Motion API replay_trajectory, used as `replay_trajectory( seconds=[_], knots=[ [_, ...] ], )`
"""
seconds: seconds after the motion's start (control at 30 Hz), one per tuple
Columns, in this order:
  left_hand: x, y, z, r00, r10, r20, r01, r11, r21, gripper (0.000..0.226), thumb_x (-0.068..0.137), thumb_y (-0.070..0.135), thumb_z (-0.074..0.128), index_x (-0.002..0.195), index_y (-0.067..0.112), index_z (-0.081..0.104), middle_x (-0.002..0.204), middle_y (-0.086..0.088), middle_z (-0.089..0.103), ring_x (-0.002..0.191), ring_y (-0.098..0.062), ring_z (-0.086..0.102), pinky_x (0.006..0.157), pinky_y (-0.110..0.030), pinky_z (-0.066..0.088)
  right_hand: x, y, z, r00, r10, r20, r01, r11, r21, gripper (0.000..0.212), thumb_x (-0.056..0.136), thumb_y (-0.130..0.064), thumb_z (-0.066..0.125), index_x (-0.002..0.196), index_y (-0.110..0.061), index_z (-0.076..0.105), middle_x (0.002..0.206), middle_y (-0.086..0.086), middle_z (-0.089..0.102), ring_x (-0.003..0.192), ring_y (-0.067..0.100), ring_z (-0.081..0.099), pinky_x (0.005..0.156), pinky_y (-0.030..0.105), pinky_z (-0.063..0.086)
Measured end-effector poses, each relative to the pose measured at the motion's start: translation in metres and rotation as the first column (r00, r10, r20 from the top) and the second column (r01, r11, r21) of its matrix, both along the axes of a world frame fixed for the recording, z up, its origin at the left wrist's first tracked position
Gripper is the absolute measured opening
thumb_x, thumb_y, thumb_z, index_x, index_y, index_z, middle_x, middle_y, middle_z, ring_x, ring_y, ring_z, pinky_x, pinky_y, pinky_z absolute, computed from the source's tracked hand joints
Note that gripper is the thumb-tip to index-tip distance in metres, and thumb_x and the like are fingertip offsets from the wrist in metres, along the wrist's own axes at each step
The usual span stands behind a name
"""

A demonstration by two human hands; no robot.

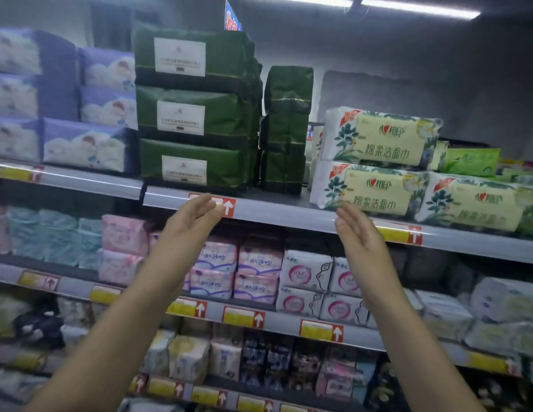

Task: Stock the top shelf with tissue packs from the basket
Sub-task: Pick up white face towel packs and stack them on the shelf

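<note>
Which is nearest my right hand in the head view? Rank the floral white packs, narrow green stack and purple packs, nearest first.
1. Floral white packs, just above the right hand.
2. Narrow green stack, up and left.
3. Purple packs, far left.

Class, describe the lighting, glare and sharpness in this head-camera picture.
Head view: dim overall; ceiling strip light bright at top right; glare streaks the top shelf rail; left hand and right hand blurred; lower shelves darker.
</note>
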State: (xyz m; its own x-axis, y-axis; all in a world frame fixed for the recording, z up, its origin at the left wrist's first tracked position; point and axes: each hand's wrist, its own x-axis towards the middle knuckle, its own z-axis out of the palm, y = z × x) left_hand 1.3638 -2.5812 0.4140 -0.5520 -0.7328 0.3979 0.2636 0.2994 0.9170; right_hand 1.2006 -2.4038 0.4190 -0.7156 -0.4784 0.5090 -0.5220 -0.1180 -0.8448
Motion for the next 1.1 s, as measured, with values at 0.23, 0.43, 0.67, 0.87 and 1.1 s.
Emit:
replay_trajectory(
  seconds=[0.23,0.43,0.67,0.87,1.1],
  knots=[
    [0.01,-0.002,-0.033,0.998,0.011,0.066,-0.015,0.999,0.051,0.048,0.093,0.041,0.055,0.139,0.033,0.045,0.127,0.019,0.05,0.12,-0.004,0.046,0.1,-0.027,0.035,0.012,-0.008,-0.035,0.994,-0.005,0.107,0.002,1.0,0.025,0.044,0.098,-0.031,0.045,0.141,-0.028,0.04,0.142,-0.013,0.046,0.117,-0.006,0.042,0.08,0.002,0.032],
    [0.021,-0.01,-0.075,0.991,0.017,0.134,-0.033,0.993,0.117,0.048,0.093,0.042,0.056,0.139,0.032,0.046,0.132,0.018,0.051,0.122,-0.003,0.047,0.109,-0.033,0.036,0.02,-0.017,-0.074,0.981,-0.036,0.19,0.021,0.997,0.079,0.043,0.098,-0.031,0.045,0.141,-0.027,0.041,0.138,-0.015,0.046,0.107,-0.011,0.044,0.076,0.0,0.032],
    [0.033,-0.022,-0.118,0.981,0.021,0.195,-0.061,0.978,0.198,0.047,0.093,0.044,0.056,0.138,0.034,0.047,0.137,0.016,0.051,0.125,-0.003,0.047,0.109,-0.032,0.035,0.031,-0.032,-0.12,0.963,-0.029,0.268,-0.019,0.985,0.173,0.043,0.099,-0.031,0.046,0.141,-0.026,0.042,0.137,-0.015,0.047,0.116,-0.006,0.042,0.082,0.004,0.032],
    [0.036,-0.038,-0.155,0.963,0.071,0.259,-0.145,0.95,0.278,0.043,0.094,0.041,0.056,0.134,0.031,0.05,0.138,0.007,0.05,0.126,-0.013,0.048,0.105,-0.034,0.038,0.032,-0.042,-0.151,0.94,-0.035,0.338,-0.047,0.972,0.231,0.043,0.098,-0.031,0.046,0.14,-0.024,0.042,0.129,-0.018,0.045,0.115,-0.005,0.04,0.099,0.018,0.033],
    [0.038,-0.051,-0.204,0.948,0.035,0.318,-0.142,0.936,0.322,0.031,0.095,0.039,0.055,0.125,0.037,0.051,0.135,0.008,0.051,0.126,-0.013,0.048,0.104,-0.035,0.037,0.022,-0.054,-0.196,0.911,-0.039,0.41,-0.091,0.952,0.294,0.043,0.099,-0.031,0.046,0.141,-0.025,0.042,0.133,-0.013,0.047,0.115,-0.001,0.043,0.097,0.02,0.032]
  ],
)
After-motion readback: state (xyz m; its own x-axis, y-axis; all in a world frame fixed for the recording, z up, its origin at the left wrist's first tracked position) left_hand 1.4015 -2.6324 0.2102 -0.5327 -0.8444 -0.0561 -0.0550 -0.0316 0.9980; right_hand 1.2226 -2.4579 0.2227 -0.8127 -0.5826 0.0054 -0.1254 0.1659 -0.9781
